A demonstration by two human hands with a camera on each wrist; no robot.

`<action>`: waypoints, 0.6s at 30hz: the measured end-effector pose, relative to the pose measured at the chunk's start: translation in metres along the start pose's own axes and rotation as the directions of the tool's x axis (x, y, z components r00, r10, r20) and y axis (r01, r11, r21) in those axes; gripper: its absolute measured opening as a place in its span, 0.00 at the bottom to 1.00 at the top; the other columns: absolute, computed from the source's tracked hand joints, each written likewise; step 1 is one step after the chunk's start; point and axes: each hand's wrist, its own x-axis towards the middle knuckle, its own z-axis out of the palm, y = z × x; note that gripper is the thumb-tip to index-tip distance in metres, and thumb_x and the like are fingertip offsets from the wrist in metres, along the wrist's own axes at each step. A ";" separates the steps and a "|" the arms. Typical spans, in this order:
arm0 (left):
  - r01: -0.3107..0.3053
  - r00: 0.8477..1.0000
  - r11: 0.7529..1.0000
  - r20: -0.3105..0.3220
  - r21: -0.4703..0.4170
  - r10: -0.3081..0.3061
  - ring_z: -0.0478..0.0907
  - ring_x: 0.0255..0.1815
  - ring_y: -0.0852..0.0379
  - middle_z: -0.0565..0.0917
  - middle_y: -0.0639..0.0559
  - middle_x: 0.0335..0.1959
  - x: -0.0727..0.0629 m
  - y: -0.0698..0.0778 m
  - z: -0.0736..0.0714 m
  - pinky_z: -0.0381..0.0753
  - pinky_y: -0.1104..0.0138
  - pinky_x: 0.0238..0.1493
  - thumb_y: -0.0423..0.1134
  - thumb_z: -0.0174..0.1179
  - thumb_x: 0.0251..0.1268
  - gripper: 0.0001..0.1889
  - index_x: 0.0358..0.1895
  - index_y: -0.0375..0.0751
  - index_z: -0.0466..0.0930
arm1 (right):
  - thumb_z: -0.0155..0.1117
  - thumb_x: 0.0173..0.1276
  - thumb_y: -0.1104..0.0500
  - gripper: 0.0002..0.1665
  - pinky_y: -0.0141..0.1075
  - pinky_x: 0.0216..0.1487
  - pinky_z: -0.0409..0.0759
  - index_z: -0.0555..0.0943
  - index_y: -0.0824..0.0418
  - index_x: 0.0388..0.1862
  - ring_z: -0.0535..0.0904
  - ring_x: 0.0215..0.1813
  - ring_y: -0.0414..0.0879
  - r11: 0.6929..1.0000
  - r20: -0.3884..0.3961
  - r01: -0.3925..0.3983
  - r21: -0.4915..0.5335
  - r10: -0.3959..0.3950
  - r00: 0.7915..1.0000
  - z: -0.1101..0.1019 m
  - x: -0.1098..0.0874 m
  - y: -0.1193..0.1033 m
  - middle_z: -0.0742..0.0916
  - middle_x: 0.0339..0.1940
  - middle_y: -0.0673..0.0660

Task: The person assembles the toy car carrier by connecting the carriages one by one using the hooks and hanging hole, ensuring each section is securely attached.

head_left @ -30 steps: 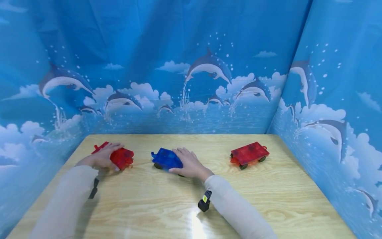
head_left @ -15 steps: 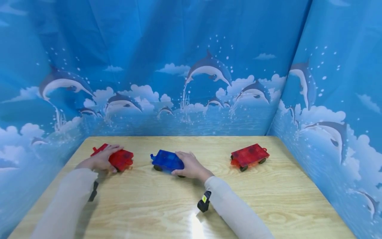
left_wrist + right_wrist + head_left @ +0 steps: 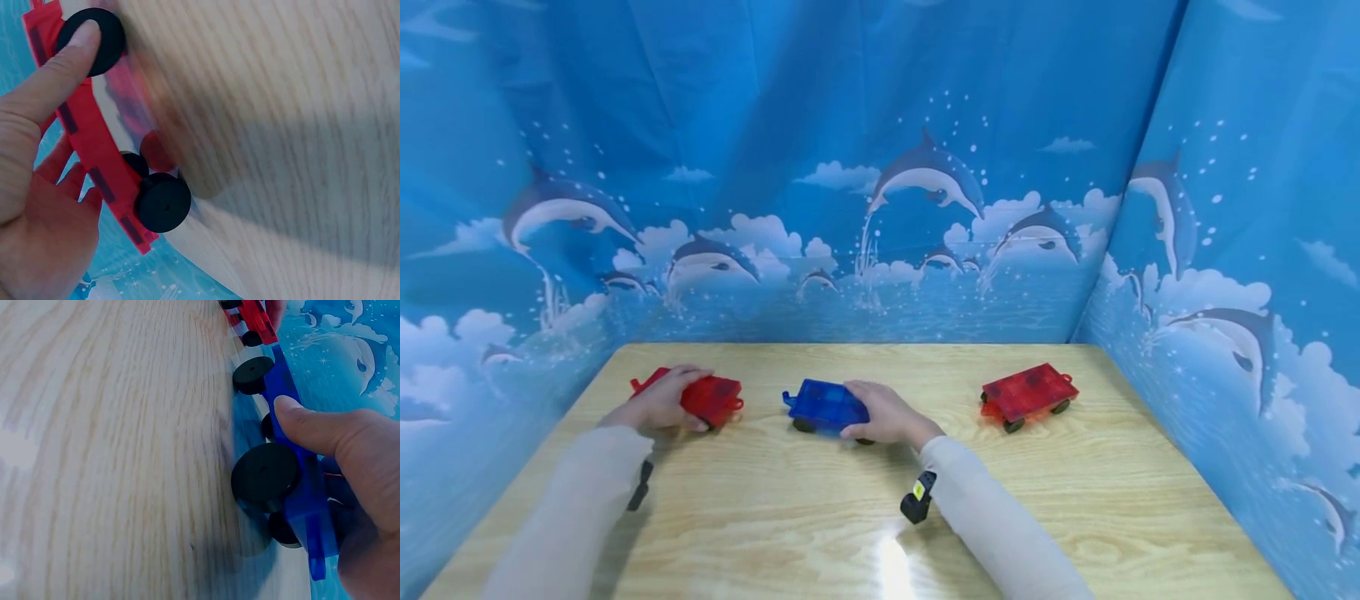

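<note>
At the left of the table, my left hand (image 3: 662, 404) holds a red toy wagon (image 3: 718, 402) across its middle. The left wrist view shows the thumb pressed on a black wheel (image 3: 112, 44) and the fingers behind the red side (image 3: 94, 144). Near the centre, my right hand (image 3: 887, 414) grips the right end of a blue toy wagon (image 3: 823, 404). In the right wrist view, the thumb lies on the wagon's blue side (image 3: 289, 431) between two wheels, with the fingers on the far side. The blue wagon's hook (image 3: 787, 398) points left, towards the loop (image 3: 737, 404) on the red one.
Another red wagon (image 3: 1030, 393) stands on its wheels at the right of the wooden table (image 3: 820, 517). A blue curtain (image 3: 760, 167) printed with dolphins rises behind the table and along its sides. Each wrist wears a black camera (image 3: 917, 497).
The right hand has drawn its fingers in more closely over the blue wagon's right end. Both wagons stay almost where they were, and the view has shifted slightly.
</note>
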 end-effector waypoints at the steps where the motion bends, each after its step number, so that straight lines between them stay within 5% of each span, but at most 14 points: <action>1: 0.010 1.000 1.000 -0.002 -0.003 -0.010 0.54 0.63 0.25 0.57 0.26 0.67 0.000 0.000 0.001 0.73 0.35 0.51 0.44 0.77 0.43 0.51 0.71 0.34 0.57 | 0.65 0.64 0.42 0.49 0.47 0.74 0.55 0.56 0.60 0.76 0.56 0.76 0.52 1.000 0.004 0.000 -0.001 0.000 1.000 0.000 0.000 0.001 0.63 0.76 0.57; 12: 0.039 0.999 0.999 0.026 -0.024 -0.038 0.52 0.65 0.27 0.55 0.28 0.69 0.003 0.003 0.007 0.71 0.35 0.53 0.52 0.75 0.44 0.53 0.73 0.36 0.55 | 0.66 0.64 0.46 0.48 0.51 0.74 0.53 0.55 0.58 0.77 0.54 0.76 0.54 0.996 0.057 0.023 0.083 -0.028 0.998 -0.007 0.000 0.008 0.62 0.76 0.56; 18: 0.043 0.998 0.999 0.036 -0.001 -0.043 0.51 0.66 0.26 0.55 0.27 0.69 0.002 0.009 0.006 0.68 0.34 0.55 0.51 0.75 0.45 0.53 0.73 0.36 0.56 | 0.67 0.64 0.49 0.47 0.48 0.77 0.43 0.56 0.61 0.76 0.53 0.77 0.52 0.995 0.069 0.056 0.083 -0.062 0.996 -0.010 0.004 0.015 0.63 0.76 0.57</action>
